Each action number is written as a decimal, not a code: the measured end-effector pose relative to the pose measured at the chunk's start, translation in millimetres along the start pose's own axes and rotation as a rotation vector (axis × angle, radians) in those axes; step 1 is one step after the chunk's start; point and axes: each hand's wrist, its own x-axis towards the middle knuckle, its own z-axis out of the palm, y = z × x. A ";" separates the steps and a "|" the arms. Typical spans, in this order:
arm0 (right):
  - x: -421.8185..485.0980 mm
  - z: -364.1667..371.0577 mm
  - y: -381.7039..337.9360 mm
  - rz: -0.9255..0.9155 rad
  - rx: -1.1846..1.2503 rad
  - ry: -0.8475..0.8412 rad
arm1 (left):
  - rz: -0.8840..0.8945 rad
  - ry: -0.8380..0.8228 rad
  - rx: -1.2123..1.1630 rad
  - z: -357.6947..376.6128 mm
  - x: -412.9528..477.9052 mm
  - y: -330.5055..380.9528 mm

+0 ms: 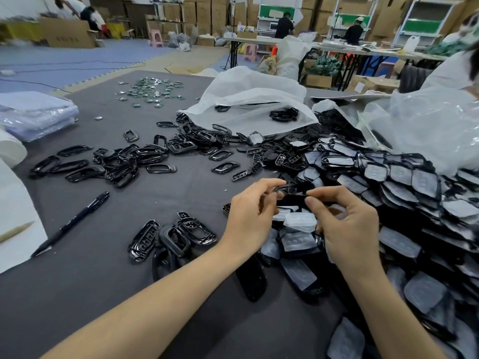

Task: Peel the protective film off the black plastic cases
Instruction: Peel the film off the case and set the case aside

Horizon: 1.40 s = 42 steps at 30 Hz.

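A black plastic case (294, 193) is held above the table between both hands. My left hand (250, 216) grips its left end with thumb and curled fingers. My right hand (347, 224) pinches the case's upper right edge between thumb and forefinger; whether that is film I cannot tell. A big heap of film-covered black cases (404, 198) fills the right side. Loose peeled film pieces (300, 221) lie just under my hands. A few bare black cases (181, 234) sit left of my left wrist.
A black pen (75, 221) lies on the grey table (90, 281) at left. More black frames (124, 161) are scattered mid-table, small green-and-silver parts (150, 90) farther back. Clear plastic bags (248, 99) lie behind the heap. People work at distant tables.
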 end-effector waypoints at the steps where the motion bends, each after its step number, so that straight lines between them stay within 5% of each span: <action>1: 0.1 0.4 1.0 0.002 -0.011 0.001 | -0.007 -0.031 -0.040 -0.1 -0.9 0.9; 20: 11.8 -11.7 6.5 0.217 0.160 -0.075 | 0.002 -0.156 -0.183 2.1 -3.2 2.1; 31: 7.4 -5.2 1.9 0.310 0.245 -0.164 | -0.264 -0.116 -0.592 3.7 1.8 4.0; 42: 4.7 -2.5 3.5 0.178 -0.033 -0.142 | -0.253 -0.105 -0.543 8.7 -3.7 7.8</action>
